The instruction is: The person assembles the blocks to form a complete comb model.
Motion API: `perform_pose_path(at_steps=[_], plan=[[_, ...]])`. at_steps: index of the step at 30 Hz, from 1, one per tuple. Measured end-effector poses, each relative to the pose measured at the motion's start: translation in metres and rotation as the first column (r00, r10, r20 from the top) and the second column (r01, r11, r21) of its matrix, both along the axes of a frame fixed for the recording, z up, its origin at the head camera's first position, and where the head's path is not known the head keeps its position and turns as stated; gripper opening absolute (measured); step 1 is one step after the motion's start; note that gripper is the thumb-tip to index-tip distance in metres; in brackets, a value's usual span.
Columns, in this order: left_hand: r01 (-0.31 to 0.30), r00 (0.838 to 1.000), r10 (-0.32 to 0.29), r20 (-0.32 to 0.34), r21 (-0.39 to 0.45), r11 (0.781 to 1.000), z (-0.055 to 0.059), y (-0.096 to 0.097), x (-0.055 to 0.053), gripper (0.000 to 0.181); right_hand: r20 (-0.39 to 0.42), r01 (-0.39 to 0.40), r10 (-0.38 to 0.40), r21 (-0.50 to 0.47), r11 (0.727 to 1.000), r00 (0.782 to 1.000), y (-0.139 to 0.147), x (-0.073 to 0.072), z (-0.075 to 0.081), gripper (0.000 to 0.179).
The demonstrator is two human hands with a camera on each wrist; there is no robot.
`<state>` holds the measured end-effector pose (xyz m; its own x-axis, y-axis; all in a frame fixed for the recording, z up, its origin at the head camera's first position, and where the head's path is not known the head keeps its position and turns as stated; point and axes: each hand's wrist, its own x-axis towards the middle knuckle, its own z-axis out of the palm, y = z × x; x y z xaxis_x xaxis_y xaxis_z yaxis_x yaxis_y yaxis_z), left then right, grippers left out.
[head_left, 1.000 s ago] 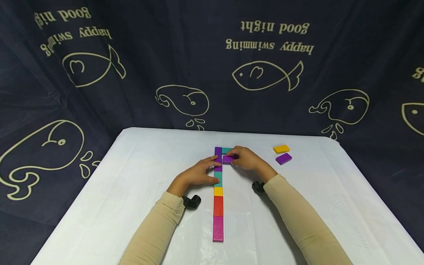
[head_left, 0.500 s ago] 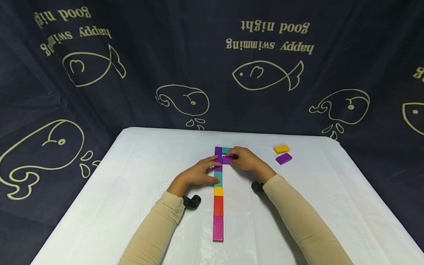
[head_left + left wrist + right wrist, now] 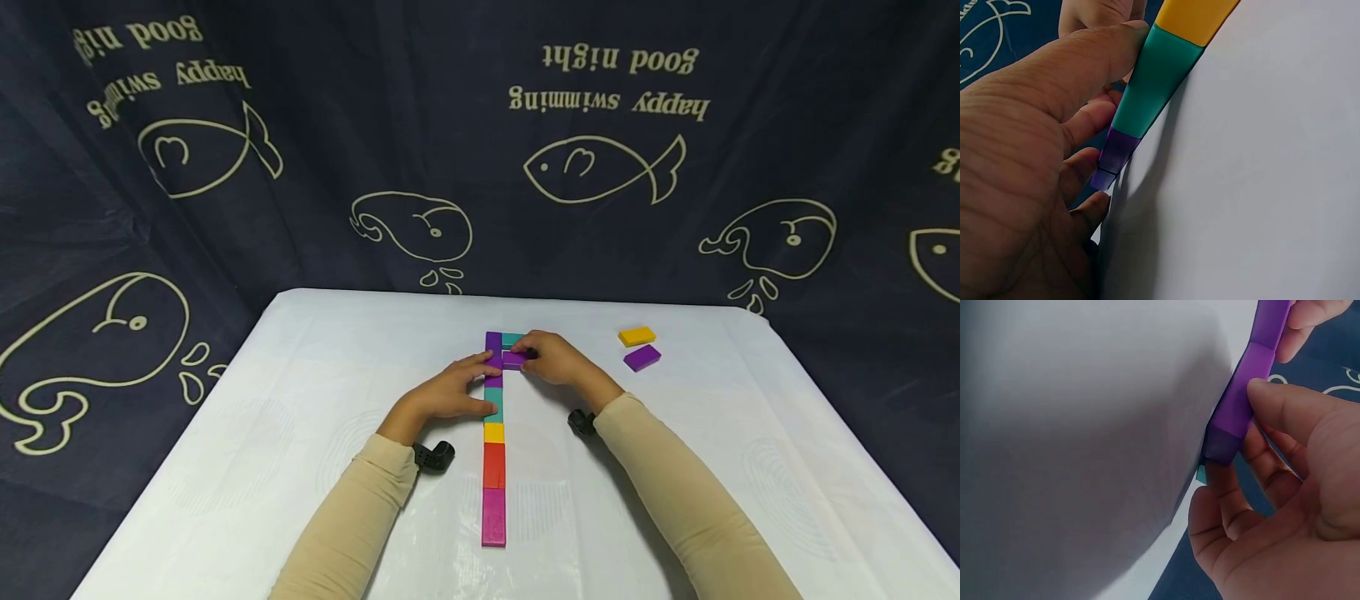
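A straight column of flat blocks runs away from the person: a magenta block (image 3: pixel 493 517), a red block (image 3: pixel 494 465), a yellow block (image 3: pixel 494 432), a teal block (image 3: pixel 495 398) and purple blocks (image 3: pixel 493 341) at the far end. Another teal block (image 3: pixel 511 340) juts right from the top. Just below it, my right hand (image 3: pixel 557 358) pinches a purple block (image 3: pixel 1238 403) set crosswise, its left end right at the column's side. My left hand (image 3: pixel 447 393) rests along the column's left side, fingers extended onto the purple part and thumb at the teal block.
A loose yellow block (image 3: pixel 637 337) and a loose purple block (image 3: pixel 642 358) lie at the back right of the white-covered table (image 3: pixel 300 350). A dark curtain (image 3: pixel 480 125) with fish drawings hangs behind. Each wrist carries a black camera (image 3: pixel 434 457).
The pinched purple block has shifted slightly left, and the thin gap between it and the column has closed. My left hand has stayed in place.
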<state>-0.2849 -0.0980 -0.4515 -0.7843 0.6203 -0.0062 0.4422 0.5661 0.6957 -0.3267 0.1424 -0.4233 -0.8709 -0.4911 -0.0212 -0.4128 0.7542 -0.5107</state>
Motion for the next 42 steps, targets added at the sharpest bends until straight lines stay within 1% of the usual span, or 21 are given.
perform_pose_path(at_steps=[6, 11, 20, 24, 29, 32, 34, 38, 42], plan=[[-0.002, 1.0, 0.002, 0.008, 0.007, 1.0, 0.001, 0.0, 0.001, 0.065, -0.008, 0.004, -0.004, 0.021, 1.0, 1.0, -0.001, 0.0, -0.001, 0.031], [-0.005, 1.0, 0.005, 0.007, 0.004, 1.0, 0.0, 0.001, 0.0, 0.065, -0.012, 0.003, -0.003, 0.02, 1.0, 1.0, -0.001, 0.0, 0.0, 0.031], [-0.004, 0.999, 0.004, -0.038, -0.005, 1.0, 0.0, 0.001, 0.001, 0.059, -0.009, 0.009, -0.009, 0.013, 1.0, 1.0, -0.001, -0.001, -0.003, 0.03], [-0.013, 0.999, 0.012, -0.049, -0.011, 1.0, 0.0, 0.002, 0.001, 0.056, -0.007, 0.012, -0.012, 0.009, 1.0, 1.0, -0.001, -0.001, -0.004, 0.03], [-0.009, 0.998, 0.008, -0.068, -0.015, 1.0, 0.0, 0.002, 0.001, 0.055, -0.01, 0.008, -0.008, 0.0, 1.0, 1.0, -0.001, -0.001, -0.004, 0.03], [-0.009, 0.997, 0.008, -0.074, -0.011, 1.0, -0.001, 0.002, 0.001, 0.054, 0.002, 0.019, -0.019, -0.004, 1.0, 1.0, 0.0, -0.002, -0.005, 0.03], [-0.007, 0.997, 0.006, -0.076, -0.01, 1.0, -0.002, 0.002, 0.0, 0.053, 0.018, 0.037, -0.037, -0.017, 0.999, 0.999, 0.001, -0.002, -0.004, 0.031], [0.005, 0.996, -0.006, -0.087, -0.004, 1.0, -0.003, 0.001, -0.001, 0.052, 0.055, 0.071, -0.066, -0.08, 0.994, 0.996, 0.006, -0.001, -0.001, 0.03], [0.015, 0.996, -0.014, -0.094, 0.008, 1.0, -0.002, 0.002, -0.001, 0.05, 0.08, 0.08, -0.069, -0.131, 0.988, 0.994, 0.014, 0.001, 0.003, 0.028]])
